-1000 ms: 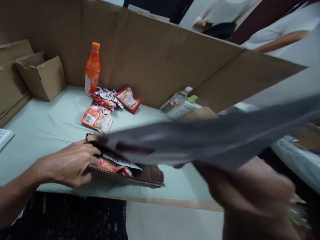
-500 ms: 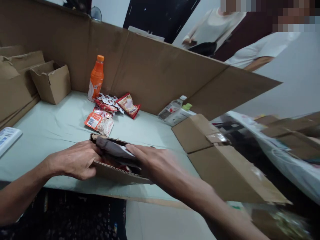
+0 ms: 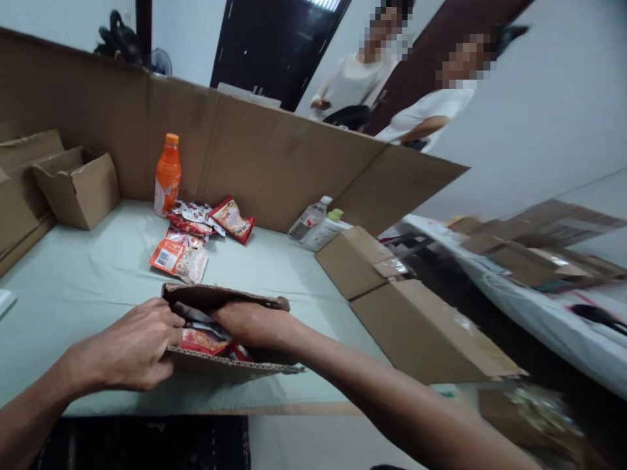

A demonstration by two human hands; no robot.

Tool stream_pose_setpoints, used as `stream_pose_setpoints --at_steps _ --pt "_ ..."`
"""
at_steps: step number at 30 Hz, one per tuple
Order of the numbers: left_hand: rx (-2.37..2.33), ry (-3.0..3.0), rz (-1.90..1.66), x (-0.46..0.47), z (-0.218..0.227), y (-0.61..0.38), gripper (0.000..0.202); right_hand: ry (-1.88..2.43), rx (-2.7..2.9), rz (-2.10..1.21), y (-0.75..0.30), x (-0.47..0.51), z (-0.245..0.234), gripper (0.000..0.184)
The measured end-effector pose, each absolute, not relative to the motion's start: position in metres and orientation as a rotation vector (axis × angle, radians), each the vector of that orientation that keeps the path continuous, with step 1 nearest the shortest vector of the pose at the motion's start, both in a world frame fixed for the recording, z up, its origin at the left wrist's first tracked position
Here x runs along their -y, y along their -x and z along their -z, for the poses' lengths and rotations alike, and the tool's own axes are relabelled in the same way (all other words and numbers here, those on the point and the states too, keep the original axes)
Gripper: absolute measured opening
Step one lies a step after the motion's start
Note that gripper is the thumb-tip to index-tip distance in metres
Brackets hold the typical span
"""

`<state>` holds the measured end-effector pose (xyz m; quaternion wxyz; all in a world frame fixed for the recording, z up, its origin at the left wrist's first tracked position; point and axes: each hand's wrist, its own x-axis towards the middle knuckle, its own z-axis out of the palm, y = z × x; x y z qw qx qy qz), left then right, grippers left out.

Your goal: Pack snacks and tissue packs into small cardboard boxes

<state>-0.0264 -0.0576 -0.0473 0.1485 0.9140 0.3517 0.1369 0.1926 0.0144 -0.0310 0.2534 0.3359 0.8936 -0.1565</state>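
Observation:
A small open cardboard box (image 3: 220,367) stands near the front edge of the table. My left hand (image 3: 130,343) is closed on the box's left end, its fingers curled over the rim. My right hand (image 3: 252,321) reaches down inside the box, against a dark grey packet (image 3: 189,314); its fingers are hidden. Under that packet, red snack packets (image 3: 203,341) show in the box. Just beyond the box lies an orange and white snack packet (image 3: 180,260), with several red and white packets (image 3: 193,219) behind it and a red and yellow one (image 3: 234,219) beside them.
At the back stands an orange bottle (image 3: 168,176). A clear bottle (image 3: 308,220) and a green-capped white one (image 3: 326,230) lean near the cardboard partition (image 3: 274,156). Cardboard boxes (image 3: 81,189) flank the left, and a larger carton (image 3: 421,326) the right. Two people (image 3: 355,85) stand beyond.
My right hand has gone down into the box with the dark packet, which now sits lower inside. My left hand stays at the box's left end. The camera view has shifted.

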Motion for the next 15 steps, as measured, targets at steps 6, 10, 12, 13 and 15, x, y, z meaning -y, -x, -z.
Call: stream_pose_setpoints --at_steps 6,10,12,13,15 --pt "-0.978 -2.642 -0.438 0.055 0.047 0.024 0.031 -0.895 -2.415 0.431 -0.184 -0.022 0.032 0.025" --pt "-1.017 -2.655 -0.489 0.057 0.046 0.023 0.029 -0.852 -2.426 0.450 -0.186 -0.022 0.023 0.025" --pt "-1.031 -2.684 -0.510 0.060 0.047 0.026 0.025 -0.855 -2.540 0.433 -0.201 -0.015 0.015 0.032" --pt "-1.034 -2.707 -0.539 0.061 0.048 0.029 0.024 -0.880 -2.650 0.415 -0.212 -0.010 0.011 0.036" --pt "-1.043 -2.760 -0.634 0.067 0.050 0.036 0.024 -0.980 -2.948 0.361 -0.242 0.003 0.002 0.040"
